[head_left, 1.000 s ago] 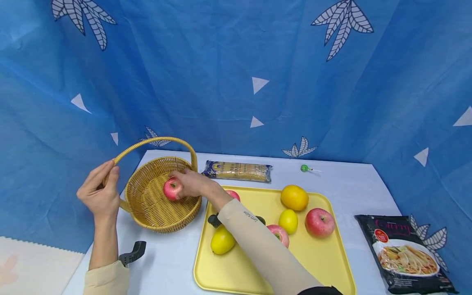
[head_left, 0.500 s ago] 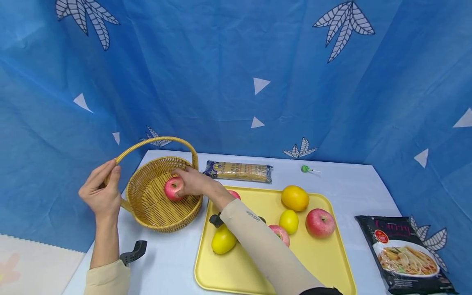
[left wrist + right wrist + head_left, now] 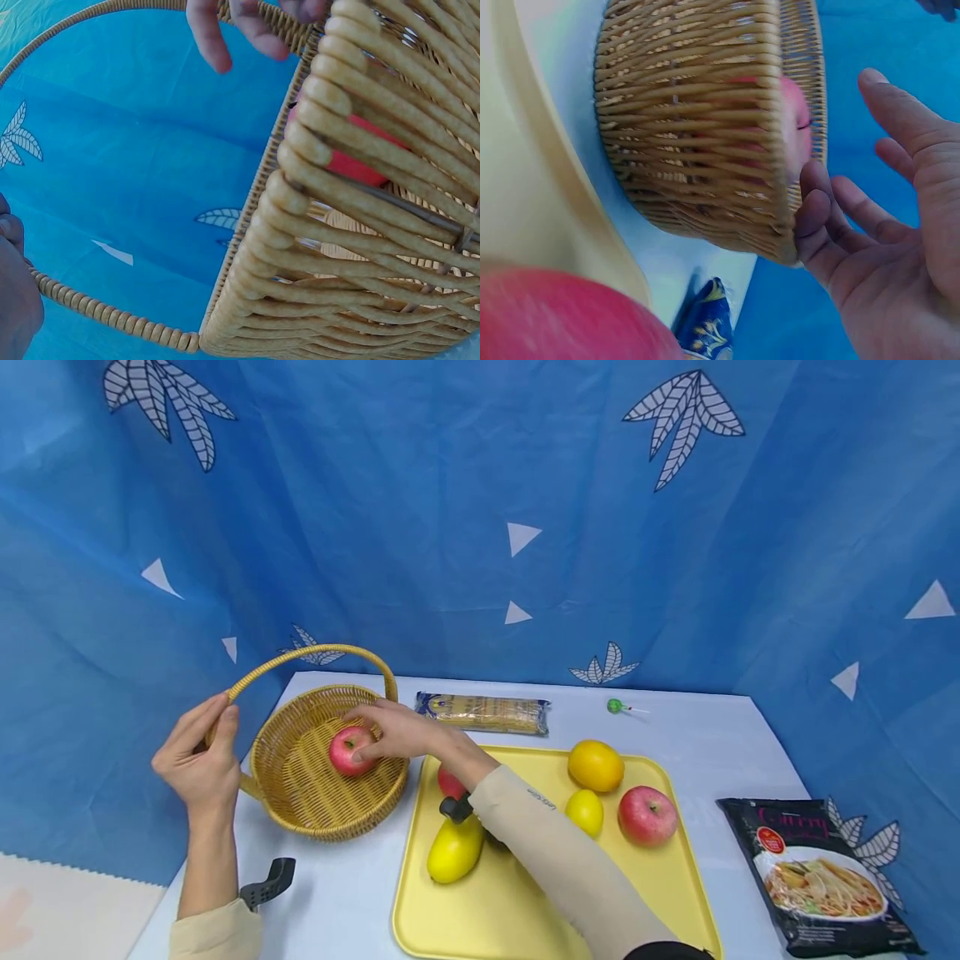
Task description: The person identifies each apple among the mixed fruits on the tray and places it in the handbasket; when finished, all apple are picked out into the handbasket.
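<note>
A round wicker basket point(image 3: 326, 827) stands at the table's left, its tall handle point(image 3: 322, 651) arching over it. My left hand point(image 3: 198, 756) grips the handle's left side between thumb and fingers. Inside the basket lies a red apple point(image 3: 350, 752), also visible through the weave point(image 3: 364, 154) in the left wrist view. My right hand point(image 3: 401, 731) is over the basket's right rim beside this apple. In the right wrist view the right hand point(image 3: 889, 240) has its thumb and fingers spread apart, clear of the apple point(image 3: 795, 127), fingertips near the rim.
A yellow tray point(image 3: 480, 927) right of the basket bears apples point(image 3: 648, 816), yellow lemon-like fruits point(image 3: 455, 850) and an orange-yellow fruit point(image 3: 596, 766); my right forearm covers part of it. Behind lie a pasta packet point(image 3: 487, 713) and a green lollipop point(image 3: 617, 705). A black curry noodle bag point(image 3: 821, 877) lies far right.
My right hand has let go of the apple, which stays in the basket, and has drawn slightly up and right. My left hand keeps its grip on the handle.
</note>
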Demonstrator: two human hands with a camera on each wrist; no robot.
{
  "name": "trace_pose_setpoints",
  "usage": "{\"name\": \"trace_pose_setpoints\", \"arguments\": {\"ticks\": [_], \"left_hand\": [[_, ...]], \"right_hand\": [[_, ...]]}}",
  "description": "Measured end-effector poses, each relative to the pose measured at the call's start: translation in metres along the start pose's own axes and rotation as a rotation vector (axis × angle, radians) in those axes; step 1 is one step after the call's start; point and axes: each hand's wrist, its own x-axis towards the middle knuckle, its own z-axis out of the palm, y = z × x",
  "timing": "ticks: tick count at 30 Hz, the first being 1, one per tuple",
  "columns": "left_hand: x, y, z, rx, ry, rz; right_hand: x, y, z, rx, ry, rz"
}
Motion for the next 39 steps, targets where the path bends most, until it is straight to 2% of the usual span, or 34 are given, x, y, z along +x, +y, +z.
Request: {"name": "trace_pose_setpoints", "arguments": {"ticks": [9,15,22,28,39], "left_hand": [[0.0,0.001,0.0,-0.01,-0.002,0.006],[0.0,-0.001,-0.001,-0.011,-0.01,0.007],[0.001,-0.001,-0.003,-0.023,-0.007,0.005],[0.001,-0.001,-0.003,-0.015,-0.021,-0.003],[0.001,-0.005,-0.004,-0.026,-0.026,-0.005]], "right_hand": [[-0.021,0.002,-0.022,0.008,-0.037,-0.038],[-0.039,0.011,-0.037,0.016,-0.005,-0.003],[-0.061,0.021,-0.052,0.009,-0.019,0.026],[-0.08,0.032,-0.056,-0.008,-0.047,0.07],[-0.108,0.051,-0.057,-0.021,-0.06,0.064]]}}
